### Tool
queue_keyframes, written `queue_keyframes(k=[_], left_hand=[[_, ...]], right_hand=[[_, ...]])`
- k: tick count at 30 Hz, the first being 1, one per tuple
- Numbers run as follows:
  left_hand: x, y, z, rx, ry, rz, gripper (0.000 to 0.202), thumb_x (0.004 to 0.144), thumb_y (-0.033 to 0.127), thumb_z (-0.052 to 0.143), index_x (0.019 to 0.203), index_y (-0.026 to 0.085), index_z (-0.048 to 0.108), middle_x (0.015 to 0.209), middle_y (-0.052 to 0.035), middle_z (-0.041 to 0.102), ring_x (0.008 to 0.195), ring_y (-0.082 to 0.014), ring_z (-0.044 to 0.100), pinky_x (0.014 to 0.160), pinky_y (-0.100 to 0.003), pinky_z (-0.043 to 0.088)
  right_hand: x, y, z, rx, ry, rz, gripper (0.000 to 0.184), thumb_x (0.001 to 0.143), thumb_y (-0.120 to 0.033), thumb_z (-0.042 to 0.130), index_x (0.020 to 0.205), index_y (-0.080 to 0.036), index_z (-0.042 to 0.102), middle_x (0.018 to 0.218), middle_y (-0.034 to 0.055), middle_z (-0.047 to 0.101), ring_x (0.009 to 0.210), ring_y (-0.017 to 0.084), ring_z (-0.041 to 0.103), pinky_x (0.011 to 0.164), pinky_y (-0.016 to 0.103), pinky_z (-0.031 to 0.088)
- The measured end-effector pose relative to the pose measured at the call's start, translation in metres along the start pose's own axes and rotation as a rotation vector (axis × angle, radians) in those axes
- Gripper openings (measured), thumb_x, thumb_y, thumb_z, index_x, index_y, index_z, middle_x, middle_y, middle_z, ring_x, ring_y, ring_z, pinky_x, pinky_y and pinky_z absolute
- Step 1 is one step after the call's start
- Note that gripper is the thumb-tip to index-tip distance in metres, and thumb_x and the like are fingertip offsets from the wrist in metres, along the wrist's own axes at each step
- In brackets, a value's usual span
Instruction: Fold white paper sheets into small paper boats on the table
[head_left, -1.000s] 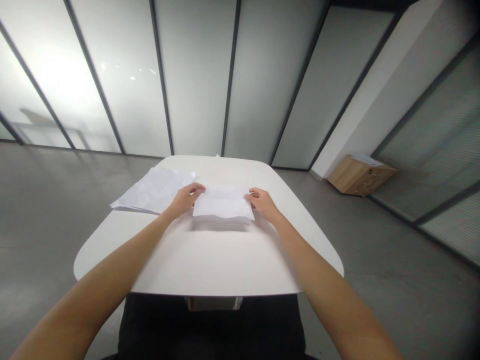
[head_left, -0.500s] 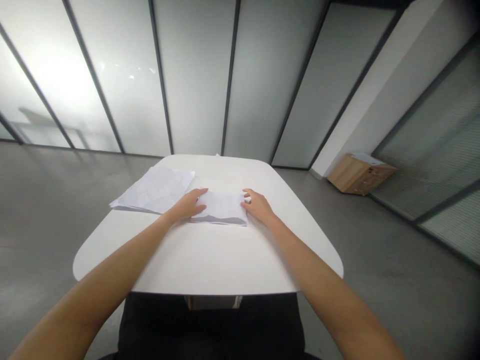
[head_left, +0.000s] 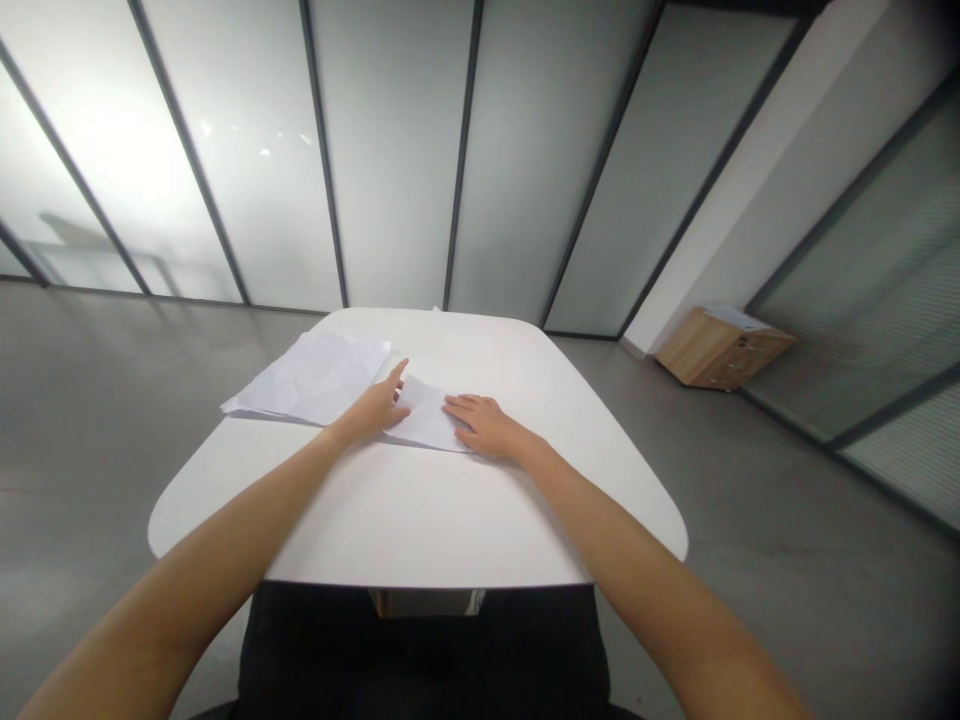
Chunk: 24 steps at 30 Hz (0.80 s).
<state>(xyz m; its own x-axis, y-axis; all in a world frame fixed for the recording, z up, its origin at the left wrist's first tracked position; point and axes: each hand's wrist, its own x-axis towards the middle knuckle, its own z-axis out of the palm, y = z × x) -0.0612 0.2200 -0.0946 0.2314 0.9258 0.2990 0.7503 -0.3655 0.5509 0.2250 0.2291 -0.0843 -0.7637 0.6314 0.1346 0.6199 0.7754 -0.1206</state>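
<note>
A folded sheet of white paper [head_left: 424, 415] lies on the white table between my hands. My left hand [head_left: 377, 405] is at its left side, thumb resting by the paper's edge and forefinger stretched out away from me. My right hand [head_left: 484, 425] lies flat over the right part of the paper, fingers extended and pointing left; it hides that end of the sheet. Left of my left hand lies a stack of creased white paper sheets [head_left: 311, 378].
The white table [head_left: 420, 540] has rounded corners, and its near edge is close to my lap. Frosted glass panels [head_left: 390, 150] stand behind it. A wooden cabinet [head_left: 716, 350] with papers on top is on the floor at right.
My right hand has moved left from the paper's right edge onto its top and flattened. My left forefinger has lifted and straightened. The paper now looks flatter.
</note>
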Motion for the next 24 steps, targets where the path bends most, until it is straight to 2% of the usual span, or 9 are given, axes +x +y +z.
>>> queue_keyframes(k=[2,4,7,9,12,15,18,21,24], left_hand=[[0.000,0.000,-0.002,-0.030,0.007,-0.022,0.099,0.078,0.027,0.068,0.163,0.018,0.017,0.121,-0.0117,0.068,0.092,-0.0207,0.068,0.086,-0.034,0.055],[-0.001,0.000,-0.005,-0.046,-0.011,-0.028,0.088,0.077,0.028,0.067,0.157,0.019,0.033,0.119,-0.0102,0.070,0.095,-0.0216,0.069,0.087,-0.035,0.055],[-0.001,0.002,-0.008,-0.034,-0.089,0.028,0.058,0.078,0.026,0.062,0.136,0.021,0.060,0.116,-0.0062,0.073,0.098,-0.0220,0.069,0.089,-0.033,0.056],[-0.001,0.006,-0.009,-0.009,-0.132,0.098,0.046,0.080,0.024,0.058,0.125,0.022,0.069,0.115,-0.0041,0.074,0.099,-0.0215,0.069,0.091,-0.033,0.055],[-0.003,0.011,-0.011,0.059,-0.165,0.244,0.040,0.085,0.025,0.057,0.122,0.023,0.071,0.119,-0.0049,0.074,0.108,-0.0225,0.067,0.101,-0.035,0.051],[-0.006,0.015,-0.011,0.126,-0.180,0.390,0.038,0.092,0.040,0.061,0.124,0.023,0.071,0.128,-0.0082,0.070,0.121,-0.0253,0.062,0.110,-0.040,0.045],[-0.008,0.016,-0.007,0.156,-0.162,0.402,0.042,0.096,0.053,0.055,0.121,0.023,0.071,0.137,-0.0096,0.065,0.127,-0.0260,0.058,0.112,-0.041,0.043],[-0.007,0.017,-0.001,0.186,-0.182,0.394,0.042,0.102,0.050,0.045,0.119,0.022,0.071,0.139,-0.0088,0.064,0.130,-0.0252,0.056,0.114,-0.041,0.042],[-0.006,0.020,0.003,0.245,-0.218,0.406,0.040,0.101,0.045,0.046,0.128,0.022,0.066,0.138,-0.0082,0.065,0.138,-0.0264,0.049,0.117,-0.042,0.038]], right_hand=[[0.000,0.000,0.001,0.001,-0.030,0.024,0.058,0.095,-0.031,0.050,0.152,-0.023,0.049,0.162,0.0066,0.041,0.147,0.030,0.039,0.120,0.051,0.029],[0.000,-0.001,0.000,0.004,-0.039,0.038,0.059,0.094,-0.030,0.050,0.152,-0.023,0.049,0.161,0.0063,0.041,0.147,0.030,0.039,0.120,0.051,0.029],[0.000,-0.002,-0.002,0.008,-0.044,0.047,0.059,0.093,-0.030,0.050,0.151,-0.022,0.050,0.161,0.0073,0.042,0.147,0.030,0.039,0.120,0.051,0.029],[0.000,-0.003,-0.003,0.010,-0.048,0.051,0.059,0.092,-0.029,0.051,0.151,-0.022,0.050,0.161,0.0080,0.042,0.146,0.030,0.039,0.120,0.051,0.028],[0.001,-0.003,-0.003,0.010,-0.048,0.050,0.059,0.091,-0.028,0.051,0.150,-0.022,0.051,0.161,0.0083,0.043,0.146,0.030,0.040,0.119,0.051,0.029],[0.002,-0.002,-0.001,0.011,-0.041,0.039,0.059,0.091,-0.027,0.051,0.149,-0.021,0.052,0.160,0.0080,0.044,0.145,0.030,0.040,0.118,0.051,0.030],[0.002,-0.001,0.002,0.014,-0.028,0.026,0.057,0.091,-0.026,0.051,0.148,-0.021,0.052,0.160,0.0081,0.044,0.145,0.030,0.040,0.119,0.051,0.030],[0.002,-0.002,0.001,0.026,-0.022,0.023,0.054,0.092,-0.025,0.051,0.146,-0.020,0.053,0.159,0.0090,0.045,0.146,0.029,0.039,0.119,0.051,0.029],[0.001,-0.004,-0.001,0.055,0.007,0.028,0.051,0.093,-0.026,0.051,0.144,-0.018,0.054,0.157,0.0110,0.048,0.144,0.029,0.042,0.119,0.050,0.030]])
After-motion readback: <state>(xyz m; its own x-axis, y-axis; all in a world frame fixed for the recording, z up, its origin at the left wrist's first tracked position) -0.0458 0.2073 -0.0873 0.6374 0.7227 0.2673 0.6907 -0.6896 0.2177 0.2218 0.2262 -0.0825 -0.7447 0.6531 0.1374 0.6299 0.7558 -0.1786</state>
